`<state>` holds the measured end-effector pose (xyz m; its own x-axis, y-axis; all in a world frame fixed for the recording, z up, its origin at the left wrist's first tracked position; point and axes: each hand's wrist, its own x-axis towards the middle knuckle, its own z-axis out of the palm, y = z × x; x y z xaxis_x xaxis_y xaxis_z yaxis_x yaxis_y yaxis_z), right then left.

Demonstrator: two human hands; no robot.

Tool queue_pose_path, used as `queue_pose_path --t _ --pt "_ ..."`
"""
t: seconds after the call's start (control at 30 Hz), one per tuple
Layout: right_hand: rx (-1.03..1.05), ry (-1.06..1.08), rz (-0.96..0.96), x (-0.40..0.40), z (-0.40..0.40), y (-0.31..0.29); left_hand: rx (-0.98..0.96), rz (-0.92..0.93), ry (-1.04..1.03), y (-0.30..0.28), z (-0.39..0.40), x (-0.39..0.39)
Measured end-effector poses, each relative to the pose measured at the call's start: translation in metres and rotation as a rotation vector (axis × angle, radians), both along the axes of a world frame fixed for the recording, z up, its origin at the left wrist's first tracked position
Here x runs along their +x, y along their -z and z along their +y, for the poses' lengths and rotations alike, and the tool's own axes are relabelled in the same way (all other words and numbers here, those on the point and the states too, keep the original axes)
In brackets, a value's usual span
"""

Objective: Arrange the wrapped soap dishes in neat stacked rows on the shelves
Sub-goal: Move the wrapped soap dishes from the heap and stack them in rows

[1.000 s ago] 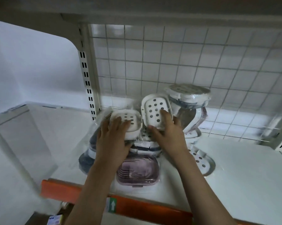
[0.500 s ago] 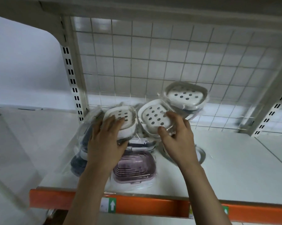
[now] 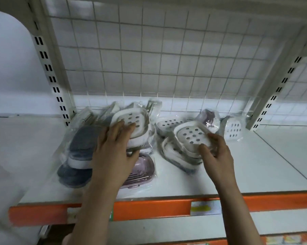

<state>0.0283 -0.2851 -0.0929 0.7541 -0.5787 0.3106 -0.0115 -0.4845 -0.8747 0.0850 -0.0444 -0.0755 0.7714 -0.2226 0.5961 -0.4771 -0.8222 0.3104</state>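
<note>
since half a second ago the right hand (image 3: 217, 156) has carried its white dish (image 3: 191, 137) rightward, apart from the left pile. it pinches the dish's near edge, holed face up, long axis slanting left-back to right-front. left hand (image 3: 114, 149) lies flat, fingers straight, on another dish (image 3: 131, 123) atop the pile, on the shelf (image 3: 255, 167).

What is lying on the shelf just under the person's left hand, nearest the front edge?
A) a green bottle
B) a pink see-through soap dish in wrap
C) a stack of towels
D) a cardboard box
B: a wrapped pink translucent soap dish lies flat on the white shelf partly beneath the left hand, whose fingers rest on a white holed dish above it.
</note>
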Motion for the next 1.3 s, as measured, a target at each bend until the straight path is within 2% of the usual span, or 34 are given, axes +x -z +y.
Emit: queue_pose_path --t 0.1,0.27,0.43,0.57,0.9,1.07,1.3 --pt "0.047 0.005 -0.025 -0.009 -0.014 0.007 -0.009 -0.025 0.030 -0.001 -0.014 -0.007" --pt "-0.040 -0.042 -0.149 -0.025 -0.033 0.004 -0.012 -0.119 0.094 0.000 -0.052 -0.020" --pt "-0.037 0.027 -0.148 -0.046 -0.077 0.002 -0.014 -0.152 0.162 0.008 -0.110 -0.038" --pt "-0.081 0.058 -0.108 -0.069 -0.134 0.003 -0.021 -0.119 0.149 0.013 -0.171 -0.060" --pt "-0.338 -0.108 -0.201 -0.131 -0.274 0.003 -0.099 -0.008 0.138 0.026 -0.329 -0.130" --pt "-0.268 -0.103 -0.137 -0.135 -0.295 0.012 -0.169 -0.028 0.111 0.024 -0.348 -0.139" --pt "-0.256 -0.097 -0.180 -0.122 -0.298 0.010 -0.164 -0.147 0.005 0.015 -0.344 -0.129"
